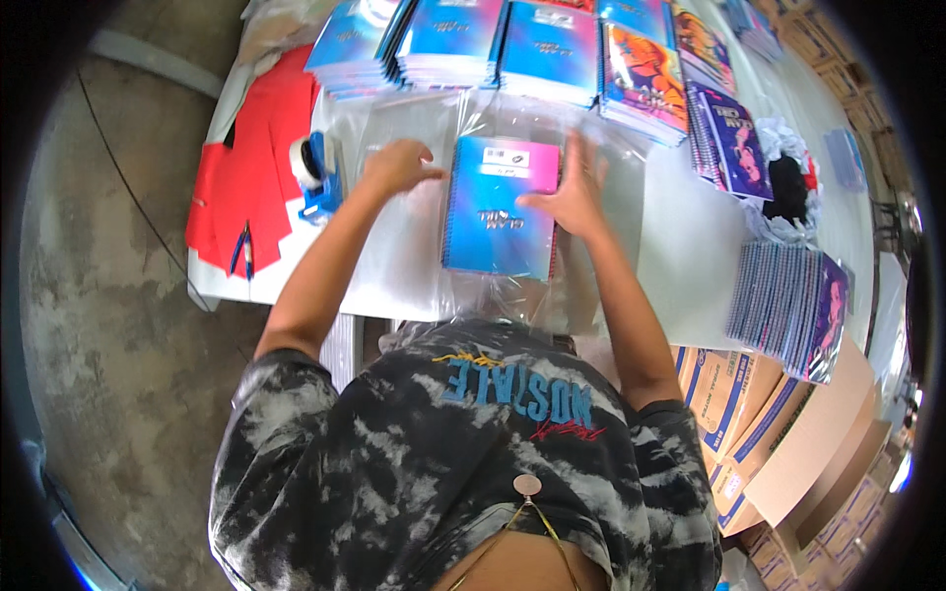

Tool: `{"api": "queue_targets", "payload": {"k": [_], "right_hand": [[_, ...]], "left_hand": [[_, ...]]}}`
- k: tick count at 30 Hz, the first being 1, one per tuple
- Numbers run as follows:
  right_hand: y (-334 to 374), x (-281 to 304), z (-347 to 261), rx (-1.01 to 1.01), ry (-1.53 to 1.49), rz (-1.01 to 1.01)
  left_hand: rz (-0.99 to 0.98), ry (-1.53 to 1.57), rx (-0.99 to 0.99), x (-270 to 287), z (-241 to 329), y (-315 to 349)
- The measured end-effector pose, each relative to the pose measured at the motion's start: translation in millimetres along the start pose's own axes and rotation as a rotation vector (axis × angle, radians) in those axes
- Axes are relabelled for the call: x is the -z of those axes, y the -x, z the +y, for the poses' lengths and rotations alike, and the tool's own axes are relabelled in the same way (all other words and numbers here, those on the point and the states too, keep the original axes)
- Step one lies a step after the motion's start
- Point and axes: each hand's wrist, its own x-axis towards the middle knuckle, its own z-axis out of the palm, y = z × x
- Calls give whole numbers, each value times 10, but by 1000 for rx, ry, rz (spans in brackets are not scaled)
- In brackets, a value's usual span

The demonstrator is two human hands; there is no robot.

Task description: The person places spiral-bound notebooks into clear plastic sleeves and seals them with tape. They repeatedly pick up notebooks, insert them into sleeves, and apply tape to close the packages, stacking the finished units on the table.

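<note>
A spiral notebook [501, 212] with a blue-to-pink cover and a white label lies on clear plastic film [512, 116] in front of me. Just left of its spiral edge is my left hand [402, 167], fingers apart and curved, with nothing in it. At the notebook's right edge, my right hand [576, 187] has its thumb over the cover and its fingers stretched away from me. It seems to rest against that edge without gripping it. The film runs out past the notebook's near side toward the table's edge.
Stacks of blue notebooks [448, 44] line the far side, beside orange-covered ones [645, 79]. Left are red sheets [258, 128], a blue tape dispenser [320, 177] and pens [242, 251]. Right are purple notebooks [734, 148], crumpled plastic [788, 212], a notebook stack [783, 305] and cardboard boxes [739, 404].
</note>
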Motion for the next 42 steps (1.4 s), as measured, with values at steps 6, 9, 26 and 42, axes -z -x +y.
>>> {"api": "queue_targets", "payload": {"k": [6, 9, 26, 42], "right_hand": [[70, -371, 141, -64, -1205, -18], [114, -175, -84, 91, -1159, 241], [46, 182, -790, 3, -765, 695], [344, 252, -861, 570, 39, 562]], "left_hand": [[162, 1193, 56, -947, 238, 284], [340, 1498, 51, -452, 745, 625], [1058, 67, -228, -299, 1120, 988], [192, 776, -430, 1236, 1082, 348]]}}
